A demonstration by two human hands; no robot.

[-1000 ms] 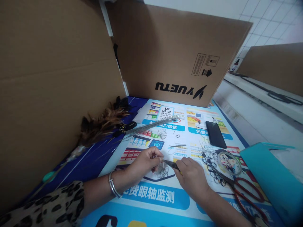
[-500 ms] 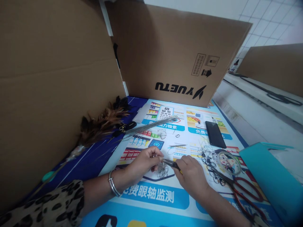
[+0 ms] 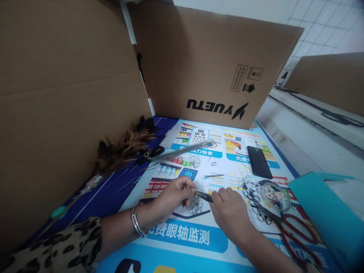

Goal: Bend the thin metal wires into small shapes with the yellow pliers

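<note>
My left hand (image 3: 179,193) is closed in a pinch on a thin piece of wire, partly hidden by the fingers. My right hand (image 3: 230,210) is wrapped round a pair of pliers (image 3: 204,196), whose dark narrow jaws reach to the left fingertips and meet the wire there. Just below the left fingers a tangle of fine wire (image 3: 196,207) lies on the printed table cover. Behind the hands are a few short thin metal pieces (image 3: 214,175). A bundle of long straight wires (image 3: 183,151) lies farther back.
Red-handled scissors (image 3: 295,227) lie at the right, beside small black rings (image 3: 253,195) and a roll of clear tape (image 3: 275,196). A black phone (image 3: 259,162) and a teal box (image 3: 327,212) are nearby. Brown feathers (image 3: 122,146) lean by the left cardboard wall (image 3: 65,94); another cardboard panel (image 3: 216,64) stands behind.
My right hand has turned slightly on the pliers, so less of their handle shows. The left hand stays in nearly the same place.
</note>
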